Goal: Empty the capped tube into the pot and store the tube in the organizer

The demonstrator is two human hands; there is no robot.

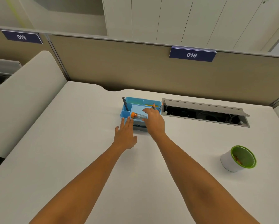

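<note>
A clear tube with an orange cap (137, 116) lies on its side in the large front compartment of the blue organizer (125, 113). My right hand (153, 121) hovers over the tube's right end, fingers spread, thumb and fingers on either side of it; whether it touches the tube I cannot tell. My left hand (125, 134) rests flat and open against the organizer's front left edge. The white pot with a green inside (239, 158) stands at the right of the desk, with small brownish bits in it.
The organizer also holds a dark pen (125, 103), pencils (160, 106) and a yellow item at the back. An open cable hatch (205, 113) lies right of it. A beige partition rises behind the white desk (70, 143); a padded divider stands at left.
</note>
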